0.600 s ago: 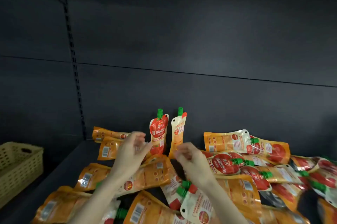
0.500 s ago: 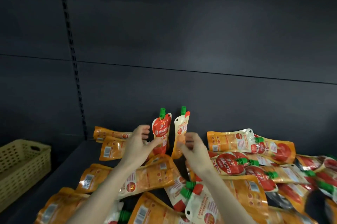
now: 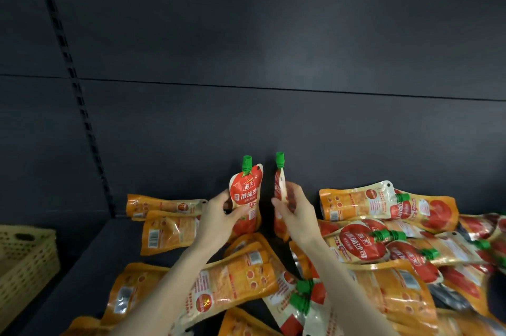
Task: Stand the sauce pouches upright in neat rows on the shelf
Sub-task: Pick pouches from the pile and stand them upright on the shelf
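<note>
Head view: my left hand (image 3: 216, 222) grips the front-facing pouch (image 3: 246, 190), thumb across its label, green cap up. My right hand (image 3: 295, 215) pinches the edge-on pouch (image 3: 279, 185) just beside it. That one is also cap up, turned so I see only its narrow side. Small gap between the two. Both are upright at the rear of the shelf (image 3: 90, 259), near the dark back panel (image 3: 273, 116). Can't tell if their bases touch down. Loose pouches (image 3: 383, 242) lie flat in a heap around my hands, mostly to the right. Beige basket (image 3: 24, 259) at far left.
</note>
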Tool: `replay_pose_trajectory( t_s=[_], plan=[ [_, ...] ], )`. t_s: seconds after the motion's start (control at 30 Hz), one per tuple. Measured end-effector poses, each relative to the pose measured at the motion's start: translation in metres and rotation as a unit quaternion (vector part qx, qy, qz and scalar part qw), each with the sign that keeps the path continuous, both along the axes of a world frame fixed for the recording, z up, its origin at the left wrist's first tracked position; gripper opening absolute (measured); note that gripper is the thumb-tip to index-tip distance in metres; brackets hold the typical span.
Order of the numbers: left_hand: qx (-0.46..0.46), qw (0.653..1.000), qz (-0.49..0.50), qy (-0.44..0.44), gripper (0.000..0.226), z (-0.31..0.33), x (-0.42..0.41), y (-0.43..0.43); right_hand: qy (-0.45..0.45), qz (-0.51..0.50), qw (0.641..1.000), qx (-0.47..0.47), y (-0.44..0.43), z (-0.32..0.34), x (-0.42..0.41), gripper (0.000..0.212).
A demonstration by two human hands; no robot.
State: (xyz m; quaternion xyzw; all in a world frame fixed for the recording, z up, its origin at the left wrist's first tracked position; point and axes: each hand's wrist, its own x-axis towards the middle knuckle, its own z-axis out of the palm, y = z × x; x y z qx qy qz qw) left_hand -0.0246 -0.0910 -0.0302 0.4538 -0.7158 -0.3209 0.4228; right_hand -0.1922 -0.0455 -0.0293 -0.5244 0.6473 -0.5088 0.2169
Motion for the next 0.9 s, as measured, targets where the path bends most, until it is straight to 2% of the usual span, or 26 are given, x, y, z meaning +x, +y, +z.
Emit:
replay_pose_trajectory(
  t_s=[0.1, 0.17, 0.27, 0.33, 0.53, 0.63, 0.7, 0.9],
  plan=[
    [-0.005, 1.0, -0.002, 0.016, 0.034, -0.001, -0.005, -0.004, -0.039, 0.046, 0.998, 0.012, 0.003, 0.002, -0.015, 0.03],
    [-0.005, 1.0, -0.012, 0.017, 0.034, -0.003, -0.01, -0.007, -0.061, 0.043, 0.997, 0.027, 0.003, 0.003, -0.021, 0.033],
    [0.003, 1.0, -0.018, 0.001, 0.038, -0.004, -0.015, -0.013, 0.013, 0.013, 0.999, 0.036, 0.003, 0.004, -0.026, 0.048],
    [0.012, 1.0, -0.02, -0.004, 0.04, -0.004, -0.016, -0.018, 0.021, -0.007, 0.999, 0.03, 0.001, 0.005, -0.032, 0.053],
    [0.005, 0.999, -0.027, 0.021, 0.04, -0.003, -0.019, -0.024, -0.018, 0.003, 0.999, 0.047, -0.008, 0.008, -0.047, 0.057],
    [0.013, 0.999, -0.035, 0.031, 0.043, -0.004, -0.021, -0.023, 0.006, 0.024, 0.996, 0.081, -0.011, 0.007, -0.048, 0.063],
    [0.023, 0.999, -0.035, 0.007, 0.047, -0.007, -0.021, -0.023, 0.026, 0.023, 0.995, 0.092, -0.012, 0.004, -0.048, 0.063],
    [0.039, 0.998, -0.045, 0.002, 0.046, -0.008, -0.022, -0.026, 0.029, 0.015, 0.997, 0.071, -0.011, 0.009, -0.054, 0.056]
  ],
)
